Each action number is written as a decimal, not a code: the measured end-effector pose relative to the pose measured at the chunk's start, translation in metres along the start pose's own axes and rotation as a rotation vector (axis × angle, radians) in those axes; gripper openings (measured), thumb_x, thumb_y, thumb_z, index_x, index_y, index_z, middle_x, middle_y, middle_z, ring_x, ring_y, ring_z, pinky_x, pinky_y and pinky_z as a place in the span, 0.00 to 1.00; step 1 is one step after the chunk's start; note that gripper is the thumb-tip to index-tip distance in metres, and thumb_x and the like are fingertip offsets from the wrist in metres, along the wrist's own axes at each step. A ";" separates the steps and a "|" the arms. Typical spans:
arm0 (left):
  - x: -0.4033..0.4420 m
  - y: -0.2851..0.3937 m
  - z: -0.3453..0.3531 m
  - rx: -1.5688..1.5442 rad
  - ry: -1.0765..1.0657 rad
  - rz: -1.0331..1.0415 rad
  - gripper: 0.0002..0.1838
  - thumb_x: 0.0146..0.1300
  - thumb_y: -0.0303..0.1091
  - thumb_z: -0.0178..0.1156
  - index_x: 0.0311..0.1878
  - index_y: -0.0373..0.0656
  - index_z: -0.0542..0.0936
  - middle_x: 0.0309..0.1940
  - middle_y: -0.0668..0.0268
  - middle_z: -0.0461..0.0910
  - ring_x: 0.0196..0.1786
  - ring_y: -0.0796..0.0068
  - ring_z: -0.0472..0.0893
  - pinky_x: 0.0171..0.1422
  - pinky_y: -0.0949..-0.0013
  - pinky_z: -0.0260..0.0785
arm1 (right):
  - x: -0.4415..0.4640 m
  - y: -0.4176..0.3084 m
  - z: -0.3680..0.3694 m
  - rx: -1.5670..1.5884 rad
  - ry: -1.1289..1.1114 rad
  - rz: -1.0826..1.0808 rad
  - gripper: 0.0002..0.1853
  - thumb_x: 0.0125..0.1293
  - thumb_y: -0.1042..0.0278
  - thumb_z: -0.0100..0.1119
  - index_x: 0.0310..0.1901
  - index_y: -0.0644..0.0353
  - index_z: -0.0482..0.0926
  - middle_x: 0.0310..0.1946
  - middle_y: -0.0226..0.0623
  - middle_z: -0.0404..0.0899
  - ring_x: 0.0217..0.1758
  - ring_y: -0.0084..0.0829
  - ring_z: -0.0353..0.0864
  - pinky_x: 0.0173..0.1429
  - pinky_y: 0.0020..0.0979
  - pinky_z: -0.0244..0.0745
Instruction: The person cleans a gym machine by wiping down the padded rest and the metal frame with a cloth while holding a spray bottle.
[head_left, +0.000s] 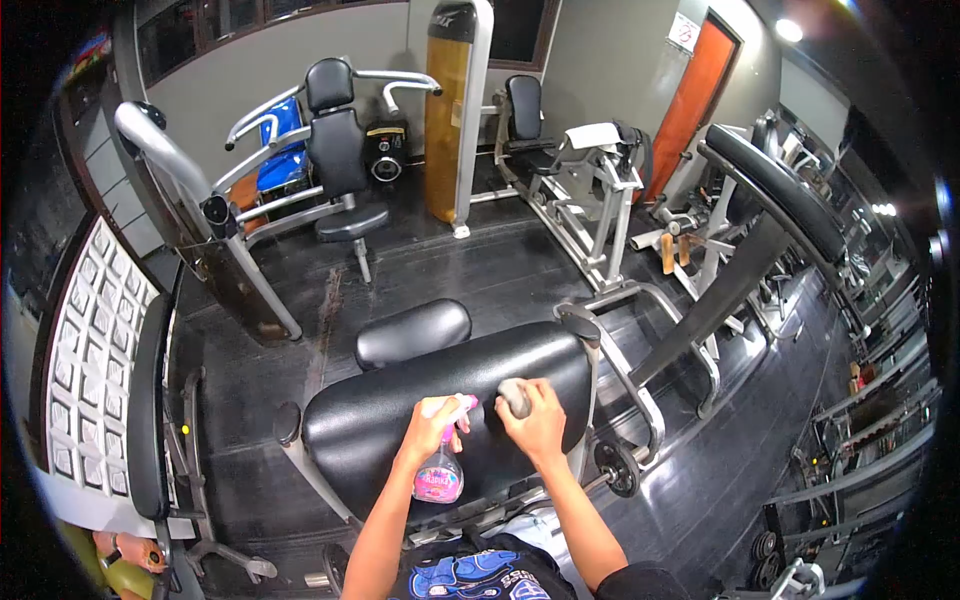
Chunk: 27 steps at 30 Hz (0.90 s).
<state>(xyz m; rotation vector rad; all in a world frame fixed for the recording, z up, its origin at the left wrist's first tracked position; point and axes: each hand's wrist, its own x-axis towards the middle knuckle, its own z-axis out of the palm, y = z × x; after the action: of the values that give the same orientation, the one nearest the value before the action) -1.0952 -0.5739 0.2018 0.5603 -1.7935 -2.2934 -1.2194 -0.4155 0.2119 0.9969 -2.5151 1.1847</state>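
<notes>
Just in front of me is a wide black padded bench [350,425] with a shiny surface. My left hand [430,430] is wrapped round the neck of a clear spray bottle [438,480] with a pink label and a pink and white trigger head. The bottle is upright over the near part of the pad, its nozzle pointing right. A crumpled grey cloth [515,397] is gripped in my right hand [536,420], over the right part of the pad. The nozzle and the cloth are a short way apart.
A smaller black pad [413,333] lies beyond the bench. Farther back are a seated machine [337,150] and a bench with a white towel [590,137]. A weight plate [617,468] is at the bench's right. An orange door [690,105] stands behind.
</notes>
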 end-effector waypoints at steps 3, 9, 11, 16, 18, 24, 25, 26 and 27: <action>-0.002 -0.001 0.001 0.000 -0.023 -0.006 0.24 0.73 0.47 0.48 0.40 0.32 0.81 0.24 0.60 0.80 0.16 0.71 0.78 0.20 0.71 0.70 | -0.015 0.005 -0.003 0.001 -0.003 -0.018 0.15 0.57 0.59 0.70 0.45 0.54 0.83 0.41 0.37 0.80 0.46 0.44 0.81 0.49 0.41 0.77; -0.001 -0.001 0.001 0.008 -0.046 -0.004 0.23 0.73 0.48 0.50 0.41 0.35 0.83 0.24 0.63 0.80 0.17 0.75 0.78 0.21 0.73 0.68 | 0.010 0.033 -0.006 -0.065 0.181 0.108 0.13 0.60 0.65 0.67 0.46 0.56 0.83 0.44 0.39 0.79 0.48 0.45 0.79 0.51 0.41 0.74; 0.000 -0.001 0.003 0.009 -0.036 -0.001 0.23 0.73 0.47 0.50 0.41 0.35 0.83 0.24 0.63 0.80 0.17 0.75 0.78 0.21 0.73 0.69 | 0.010 0.035 0.004 -0.107 0.189 0.103 0.13 0.60 0.65 0.67 0.46 0.56 0.83 0.44 0.39 0.80 0.48 0.46 0.79 0.52 0.41 0.74; -0.003 0.003 0.006 0.022 -0.021 0.050 0.22 0.73 0.46 0.51 0.41 0.34 0.84 0.24 0.62 0.81 0.17 0.74 0.79 0.21 0.72 0.70 | -0.022 -0.009 0.011 0.016 0.003 -0.067 0.15 0.55 0.70 0.69 0.45 0.59 0.84 0.41 0.42 0.82 0.46 0.45 0.82 0.51 0.39 0.76; -0.005 0.002 0.008 0.020 -0.009 0.059 0.22 0.73 0.45 0.51 0.42 0.34 0.84 0.24 0.62 0.81 0.17 0.74 0.79 0.21 0.72 0.70 | -0.041 -0.015 0.009 0.040 -0.068 -0.080 0.17 0.51 0.73 0.69 0.45 0.58 0.84 0.41 0.41 0.82 0.46 0.45 0.82 0.51 0.39 0.77; -0.023 0.007 0.006 0.064 0.071 0.068 0.22 0.72 0.45 0.49 0.49 0.34 0.83 0.27 0.60 0.81 0.21 0.72 0.80 0.20 0.72 0.73 | -0.004 0.024 -0.002 -0.052 0.142 0.107 0.15 0.58 0.65 0.69 0.46 0.57 0.82 0.41 0.41 0.82 0.46 0.47 0.82 0.51 0.41 0.76; -0.024 0.005 0.000 0.074 0.108 0.070 0.22 0.72 0.45 0.50 0.49 0.34 0.83 0.26 0.60 0.81 0.23 0.73 0.80 0.20 0.72 0.73 | 0.006 0.021 -0.003 -0.013 0.188 0.133 0.14 0.59 0.64 0.69 0.46 0.58 0.81 0.41 0.42 0.82 0.45 0.47 0.82 0.50 0.42 0.76; -0.028 0.003 -0.006 0.061 0.147 0.090 0.23 0.72 0.46 0.51 0.48 0.34 0.83 0.26 0.60 0.81 0.21 0.74 0.79 0.21 0.71 0.73 | 0.012 0.016 -0.002 0.034 0.147 0.158 0.15 0.61 0.60 0.69 0.45 0.57 0.81 0.40 0.43 0.83 0.44 0.48 0.82 0.48 0.42 0.76; -0.032 0.006 -0.013 0.048 0.187 0.112 0.23 0.72 0.47 0.52 0.48 0.35 0.84 0.25 0.61 0.81 0.19 0.74 0.78 0.22 0.71 0.72 | 0.015 0.013 0.003 -0.033 0.137 0.086 0.15 0.60 0.60 0.69 0.45 0.58 0.81 0.40 0.43 0.82 0.43 0.49 0.82 0.48 0.42 0.76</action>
<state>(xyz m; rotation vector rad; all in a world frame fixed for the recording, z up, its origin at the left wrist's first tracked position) -1.0617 -0.5752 0.2111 0.6424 -1.7486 -2.0562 -1.2384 -0.4196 0.2081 0.7792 -2.4826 1.1880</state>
